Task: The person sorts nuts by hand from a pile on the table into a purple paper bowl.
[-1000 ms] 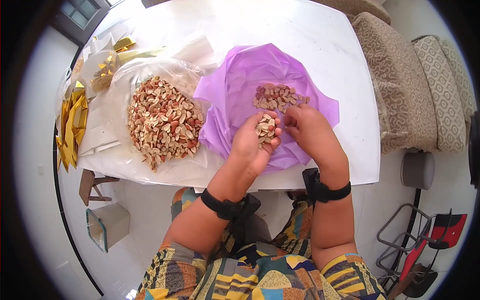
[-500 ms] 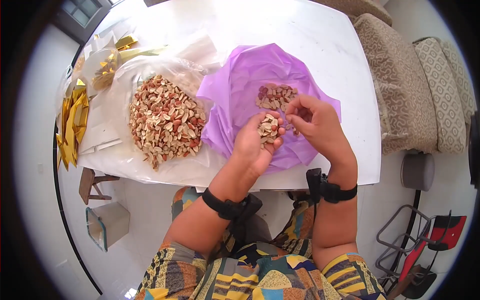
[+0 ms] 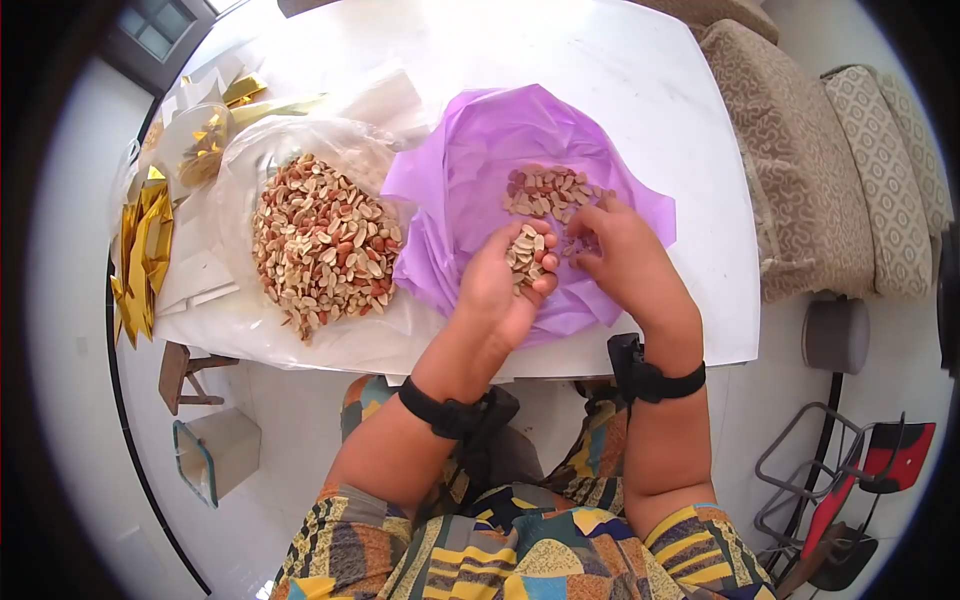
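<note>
Purple plastic, a thin crumpled bag (image 3: 430, 185), spreads on the white desk (image 3: 718, 230) to the right of a heap of peanuts (image 3: 325, 245) in a clear bag (image 3: 240, 160). Over its near part the left hand (image 3: 498, 285) is cupped around a handful of split peanuts (image 3: 526, 255). Just right of it, the right hand (image 3: 632, 245) bends its fingers, thumb and forefinger narrowly parted above a few loose kernels (image 3: 580, 243); a flat patch of peanuts (image 3: 548, 190) lies farther off inside the purple plastic.

To work well here, I would keep the left palm level and low so nothing spills, spread the handful thinly enough to see each half, and use only the right fingertips, staying above the plastic.

Counted: two hands, one purple bag, one clear bag, two black wrist straps (image 3: 445, 412). Single peanuts overlap too much to count in the heap, the patch or the palm.
</note>
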Demonstrator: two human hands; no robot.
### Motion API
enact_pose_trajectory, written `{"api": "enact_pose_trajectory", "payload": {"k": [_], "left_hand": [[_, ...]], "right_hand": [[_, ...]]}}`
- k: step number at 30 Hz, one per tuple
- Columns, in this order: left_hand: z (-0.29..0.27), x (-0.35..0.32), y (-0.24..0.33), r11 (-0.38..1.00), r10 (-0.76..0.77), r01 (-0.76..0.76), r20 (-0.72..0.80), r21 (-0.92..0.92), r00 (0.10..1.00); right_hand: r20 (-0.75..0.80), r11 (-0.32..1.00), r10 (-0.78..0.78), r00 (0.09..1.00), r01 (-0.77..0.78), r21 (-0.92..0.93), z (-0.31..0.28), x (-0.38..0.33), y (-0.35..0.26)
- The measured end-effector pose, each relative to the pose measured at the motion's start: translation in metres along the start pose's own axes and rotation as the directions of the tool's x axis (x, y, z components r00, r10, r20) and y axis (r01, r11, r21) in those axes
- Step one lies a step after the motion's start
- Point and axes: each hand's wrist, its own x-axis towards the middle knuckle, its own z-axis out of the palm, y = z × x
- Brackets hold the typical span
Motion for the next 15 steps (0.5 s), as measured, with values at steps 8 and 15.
{"api": "enact_pose_trajectory", "payload": {"k": [8,15], "left_hand": [[-0.0008,0.0007,-0.0003,1.0,-0.005,0.005,-0.001,0.016,1.0],[-0.001,0.0,0.0,1.0,0.0,0.0,0.004,0.027,1.0]], "right_hand": [[0.079,0.999,0.001,0.997,0.004,-0.053,0.0067,0.0029,0.0008],[0.064,0.999,-0.033,0.997,0.036,-0.037,0.0078,0.0048,0.0018]]}}
